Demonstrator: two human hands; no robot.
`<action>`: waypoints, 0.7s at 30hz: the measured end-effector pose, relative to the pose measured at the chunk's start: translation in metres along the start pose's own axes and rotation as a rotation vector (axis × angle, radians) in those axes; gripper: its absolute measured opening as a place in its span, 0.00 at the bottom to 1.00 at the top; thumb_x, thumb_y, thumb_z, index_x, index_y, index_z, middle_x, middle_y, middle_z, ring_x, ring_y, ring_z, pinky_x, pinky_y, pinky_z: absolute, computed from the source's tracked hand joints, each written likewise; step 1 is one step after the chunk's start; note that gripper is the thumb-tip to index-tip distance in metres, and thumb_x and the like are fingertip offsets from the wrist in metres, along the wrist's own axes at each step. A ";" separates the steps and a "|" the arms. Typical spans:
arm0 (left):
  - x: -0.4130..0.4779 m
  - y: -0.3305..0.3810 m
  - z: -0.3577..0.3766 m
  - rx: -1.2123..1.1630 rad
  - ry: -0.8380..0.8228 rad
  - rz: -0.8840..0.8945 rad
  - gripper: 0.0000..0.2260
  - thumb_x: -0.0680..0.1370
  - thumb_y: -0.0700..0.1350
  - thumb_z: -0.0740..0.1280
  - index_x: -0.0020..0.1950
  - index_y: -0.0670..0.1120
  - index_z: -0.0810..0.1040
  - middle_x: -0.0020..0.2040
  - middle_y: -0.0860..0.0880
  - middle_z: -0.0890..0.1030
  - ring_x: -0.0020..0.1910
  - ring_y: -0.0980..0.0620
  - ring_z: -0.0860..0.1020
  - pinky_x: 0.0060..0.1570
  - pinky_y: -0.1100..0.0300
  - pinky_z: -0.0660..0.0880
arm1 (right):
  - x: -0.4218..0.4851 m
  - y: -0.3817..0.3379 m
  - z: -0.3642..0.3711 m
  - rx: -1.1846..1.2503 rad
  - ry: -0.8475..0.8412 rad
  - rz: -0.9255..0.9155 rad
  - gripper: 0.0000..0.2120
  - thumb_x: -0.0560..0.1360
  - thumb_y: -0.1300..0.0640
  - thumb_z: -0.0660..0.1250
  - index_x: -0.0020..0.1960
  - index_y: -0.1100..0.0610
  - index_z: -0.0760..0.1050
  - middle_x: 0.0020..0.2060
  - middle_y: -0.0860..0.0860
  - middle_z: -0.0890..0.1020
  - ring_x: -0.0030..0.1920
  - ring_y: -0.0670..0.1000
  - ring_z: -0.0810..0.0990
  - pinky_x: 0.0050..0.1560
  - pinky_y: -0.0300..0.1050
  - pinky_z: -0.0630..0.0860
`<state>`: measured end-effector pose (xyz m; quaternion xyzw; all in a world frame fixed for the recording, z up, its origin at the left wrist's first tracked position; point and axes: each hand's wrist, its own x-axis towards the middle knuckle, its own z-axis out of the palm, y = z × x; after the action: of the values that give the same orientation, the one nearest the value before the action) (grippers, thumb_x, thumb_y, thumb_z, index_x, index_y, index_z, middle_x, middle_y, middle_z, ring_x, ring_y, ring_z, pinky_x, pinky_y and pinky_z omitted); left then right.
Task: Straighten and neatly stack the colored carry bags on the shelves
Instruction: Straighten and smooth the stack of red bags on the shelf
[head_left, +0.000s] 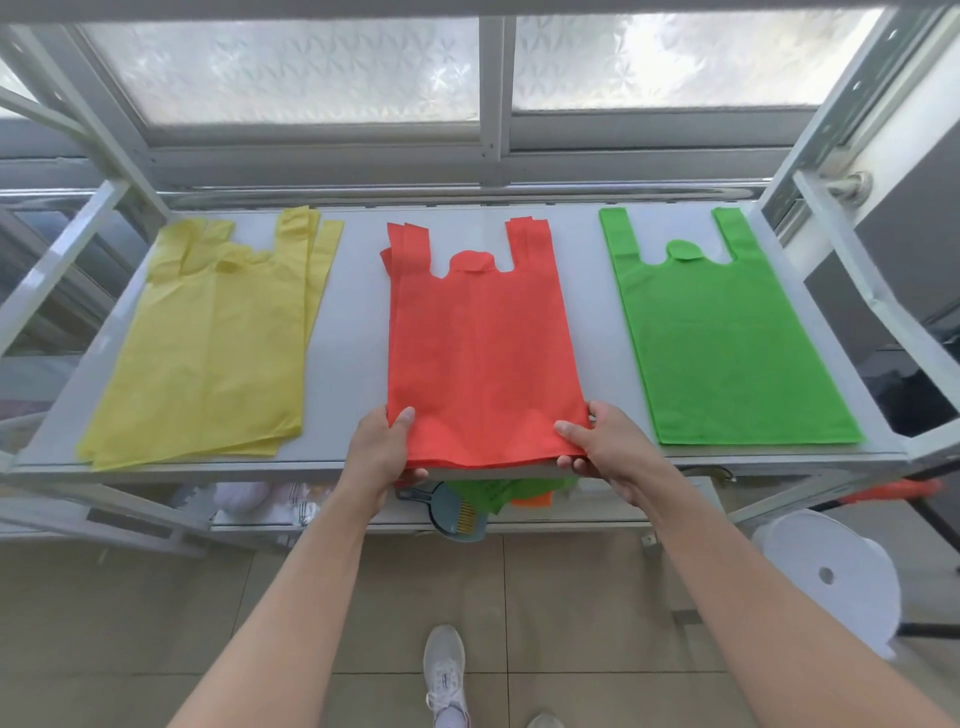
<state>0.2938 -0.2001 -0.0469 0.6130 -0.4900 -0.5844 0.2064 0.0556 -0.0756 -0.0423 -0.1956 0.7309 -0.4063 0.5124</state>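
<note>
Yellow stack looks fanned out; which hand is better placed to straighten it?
Left, probably: the left hand grips the red stack at the corner nearest the yellow stack; the right hand sits farther away.

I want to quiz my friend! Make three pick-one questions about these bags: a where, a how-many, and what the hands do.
1. Which pile is in the middle of the white metal shelf? A. yellow fabric carry bags B. red fabric carry bags C. green fabric carry bags
2. How many piles lie there? A. three B. two C. five
3. The left hand and right hand: A. hang free B. press the green pile C. grip the red pile
Answers: 1B, between yellow and green; 2A, one per colour; 3C, thumbs on top at its near corners.
</note>
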 end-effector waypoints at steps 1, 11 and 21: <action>0.000 -0.001 -0.002 -0.035 -0.011 0.000 0.13 0.86 0.49 0.62 0.64 0.42 0.76 0.55 0.40 0.81 0.39 0.43 0.81 0.26 0.55 0.79 | 0.001 0.001 -0.002 0.004 -0.002 -0.006 0.09 0.83 0.60 0.66 0.62 0.60 0.73 0.55 0.59 0.81 0.30 0.48 0.82 0.29 0.37 0.77; -0.008 -0.017 -0.013 -0.002 -0.170 0.119 0.25 0.78 0.38 0.75 0.69 0.46 0.65 0.55 0.40 0.81 0.30 0.48 0.78 0.22 0.62 0.69 | -0.004 0.007 -0.002 -0.030 0.015 0.010 0.09 0.85 0.54 0.64 0.59 0.60 0.73 0.36 0.57 0.81 0.25 0.47 0.76 0.26 0.37 0.74; -0.020 -0.023 -0.010 0.217 -0.168 0.109 0.25 0.80 0.49 0.72 0.71 0.47 0.63 0.52 0.48 0.80 0.36 0.53 0.76 0.34 0.59 0.74 | -0.021 0.011 -0.014 -0.081 -0.180 0.049 0.08 0.86 0.53 0.61 0.55 0.58 0.73 0.33 0.53 0.79 0.28 0.47 0.74 0.28 0.36 0.73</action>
<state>0.3149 -0.1766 -0.0526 0.5530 -0.5986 -0.5651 0.1286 0.0525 -0.0483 -0.0369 -0.2340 0.7022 -0.3443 0.5776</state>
